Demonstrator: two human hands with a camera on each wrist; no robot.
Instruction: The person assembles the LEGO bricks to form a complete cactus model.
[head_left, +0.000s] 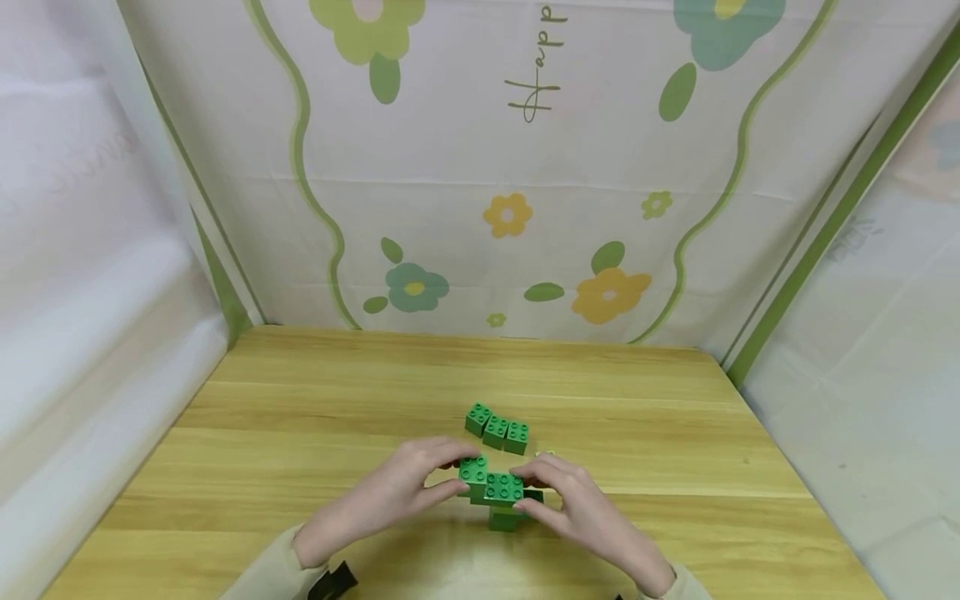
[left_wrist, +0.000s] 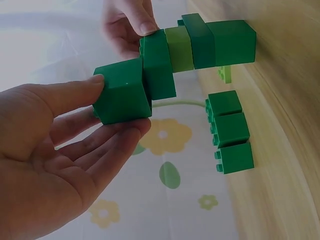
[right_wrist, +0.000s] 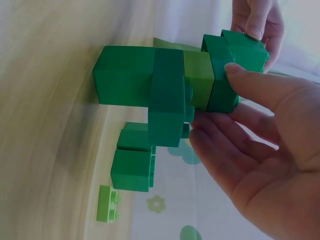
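My left hand [head_left: 408, 483] pinches a green square toy building brick [left_wrist: 122, 95] between thumb and fingers. This brick meets the left end of the top brick [head_left: 504, 488] of a small tower, slightly tilted in the left wrist view; whether they are joined I cannot tell. From the other side, my right hand [head_left: 576, 500] grips that longer top brick with thumb and fingers. Under it come a light green brick [right_wrist: 198, 80], a darker green long brick [right_wrist: 167, 97] that juts out to the right, and a green block [left_wrist: 234, 42] at the bottom.
Three loose green bricks [head_left: 496, 430] stand in a row on the wooden table [head_left: 360, 392] behind the tower. A thin light green brick [right_wrist: 106, 204] lies near them, partly behind my right hand in the head view. Flower-printed cloth [head_left: 465, 158] encloses the table's back and sides.
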